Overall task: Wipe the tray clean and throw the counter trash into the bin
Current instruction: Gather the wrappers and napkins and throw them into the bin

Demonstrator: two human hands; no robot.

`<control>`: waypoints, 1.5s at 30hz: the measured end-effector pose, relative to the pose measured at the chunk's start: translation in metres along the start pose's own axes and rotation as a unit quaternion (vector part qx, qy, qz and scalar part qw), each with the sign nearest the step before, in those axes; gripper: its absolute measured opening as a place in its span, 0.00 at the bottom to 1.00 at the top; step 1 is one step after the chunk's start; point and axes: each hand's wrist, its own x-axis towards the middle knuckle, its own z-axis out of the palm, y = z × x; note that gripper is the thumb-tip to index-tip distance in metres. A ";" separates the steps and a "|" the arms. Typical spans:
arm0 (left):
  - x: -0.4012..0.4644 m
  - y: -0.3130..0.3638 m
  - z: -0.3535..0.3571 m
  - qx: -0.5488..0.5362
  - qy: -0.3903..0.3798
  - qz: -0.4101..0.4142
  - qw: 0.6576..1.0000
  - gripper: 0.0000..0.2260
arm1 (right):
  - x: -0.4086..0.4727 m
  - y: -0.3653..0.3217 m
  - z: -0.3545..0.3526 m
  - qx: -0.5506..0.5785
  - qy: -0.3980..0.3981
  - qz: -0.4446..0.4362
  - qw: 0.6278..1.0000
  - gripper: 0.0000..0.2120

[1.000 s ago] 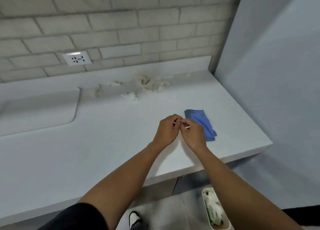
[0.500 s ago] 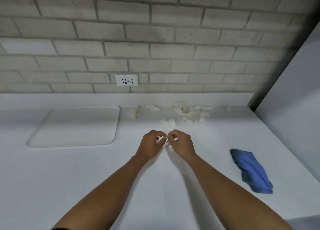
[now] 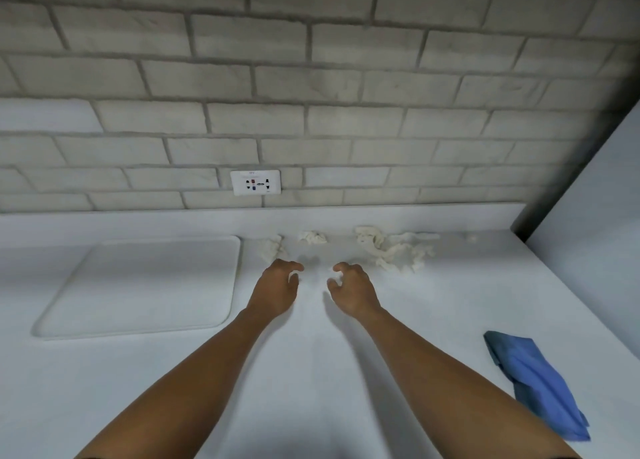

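Both grips hold nothing: left hand [image 3: 275,290] and right hand [image 3: 353,290] hover, fingers loosely curled, just short of the paper scraps [image 3: 391,249] along the worktop [image 3: 311,372] back edge. Risk: the scattered, torn pieces may slip a hasty gather, or get pushed onto the tray [image 3: 138,285] at the left.

place: home kitchen or utility corner | wall: pale brick [image 3: 311,78] with socket [image 3: 255,182] at far side | surface: white counter [image 3: 311,372] | left: white tray [image 3: 145,285] | right: plain side wall [image 3: 595,216]

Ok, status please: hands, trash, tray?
Left hand and right hand open, holding nothing. Paper scraps on counter just beyond. Tray left, untouched. Blue cloth right.
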 end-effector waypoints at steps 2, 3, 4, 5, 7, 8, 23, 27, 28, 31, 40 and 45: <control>0.015 -0.008 0.003 0.027 -0.012 -0.022 0.999 0.14 | 0.009 0.007 0.001 -0.024 -0.010 0.014 1.000 0.23; 0.022 -0.011 0.004 0.043 -0.019 -0.037 0.998 0.15 | 0.013 0.010 0.002 -0.035 -0.016 0.021 0.999 0.24; 0.029 -0.013 0.006 0.058 -0.027 -0.053 0.997 0.16 | 0.017 0.013 0.004 -0.044 -0.019 0.029 0.998 0.25; 0.035 -0.015 0.008 0.074 -0.037 -0.068 0.994 0.18 | 0.021 0.017 0.005 -0.051 -0.021 0.036 0.998 0.26; 0.045 -0.018 0.012 0.112 -0.054 -0.090 0.988 0.21 | 0.027 0.024 0.010 -0.064 -0.030 0.042 0.997 0.27; 0.049 -0.021 0.014 0.130 -0.061 -0.097 0.985 0.23 | 0.029 0.026 0.013 -0.069 -0.038 0.040 0.996 0.28; 0.077 -0.044 0.019 0.267 -0.101 -0.093 0.954 0.21 | 0.043 0.033 0.024 -0.258 0.015 -0.042 0.965 0.16; 0.061 -0.026 0.023 0.267 -0.097 -0.079 0.955 0.13 | 0.031 0.027 0.023 -0.224 -0.005 -0.026 0.974 0.17; 0.054 -0.019 0.025 0.275 -0.100 -0.073 0.953 0.13 | 0.024 0.026 0.023 -0.223 -0.006 -0.025 0.974 0.16; 0.024 0.003 0.034 0.294 -0.107 -0.045 0.949 0.13 | 0.002 0.023 0.022 -0.209 -0.017 -0.013 0.978 0.15; -0.032 0.076 0.070 0.270 -0.181 -0.009 0.946 0.15 | -0.072 0.041 0.009 -0.182 -0.036 0.020 0.982 0.12; -0.053 0.140 0.098 0.143 -0.176 0.019 0.974 0.15 | -0.096 0.081 -0.028 -0.080 0.030 0.059 0.995 0.15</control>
